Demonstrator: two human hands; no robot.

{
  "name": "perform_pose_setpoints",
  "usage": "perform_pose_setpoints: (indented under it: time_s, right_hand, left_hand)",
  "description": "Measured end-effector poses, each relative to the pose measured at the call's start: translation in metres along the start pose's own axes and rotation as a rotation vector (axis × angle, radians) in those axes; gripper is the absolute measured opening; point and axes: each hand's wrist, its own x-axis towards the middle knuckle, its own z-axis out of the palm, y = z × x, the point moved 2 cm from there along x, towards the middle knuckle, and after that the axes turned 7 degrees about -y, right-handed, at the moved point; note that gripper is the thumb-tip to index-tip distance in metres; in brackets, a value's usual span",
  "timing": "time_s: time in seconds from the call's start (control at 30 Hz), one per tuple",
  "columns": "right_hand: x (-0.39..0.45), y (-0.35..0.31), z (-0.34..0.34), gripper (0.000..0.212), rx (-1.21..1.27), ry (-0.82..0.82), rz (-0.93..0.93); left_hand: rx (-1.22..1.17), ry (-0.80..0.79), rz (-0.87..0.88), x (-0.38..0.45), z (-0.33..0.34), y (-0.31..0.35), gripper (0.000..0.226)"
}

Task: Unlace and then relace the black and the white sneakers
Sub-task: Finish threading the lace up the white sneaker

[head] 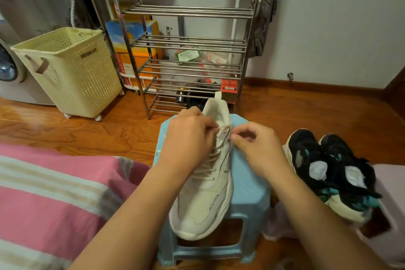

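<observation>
- White sneaker [205, 184] lies on a light blue plastic stool [249, 193], toe toward the person, heel and tongue pointing away.
- Left hand [188, 138] sits over the upper eyelets on the shoe's left side, fingers curled, tips pinching the white lace [211, 163] near the collar.
- Right hand [256, 147] is just right of the shoe's collar, fingers curled in, thumb and forefinger pinched together at the shoe's edge; the lace end in that pinch is too small to see clearly.
- Lace already crosses in several rows below both hands, toward the toe.
- Pair of black sneakers [333, 171] with teal accents and cream soles rests right of the right hand, well apart from it.
- Beyond the hands: metal shoe rack [186, 41]; cream laundry basket [65, 70] to its left, on the wood floor [87, 129].
- Pink striped bedding [43, 193] left of the left forearm.
</observation>
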Motion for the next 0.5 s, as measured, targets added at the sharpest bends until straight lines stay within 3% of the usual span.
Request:
perform_pose_setpoints:
  time_s: [0.1,0.27,0.5]
  right_hand:
    - [-0.0002,0.0019,0.0008,0.019,0.003,0.008,-0.013]
    - [0.0036,0.0046,0.0043,0.014,-0.002,0.020,-0.024]
    - [0.0040,0.0011,0.0098,0.014,-0.008,0.077,-0.111]
  left_hand:
    - [0.022,-0.013,-0.026,0.0009,-0.0017,-0.0015,0.013]
    - [0.129,-0.069,0.118,0.0012,0.0009,-0.0022,0.012]
    - [0.096,-0.036,0.169,0.0038,0.0009,-0.0075,0.008]
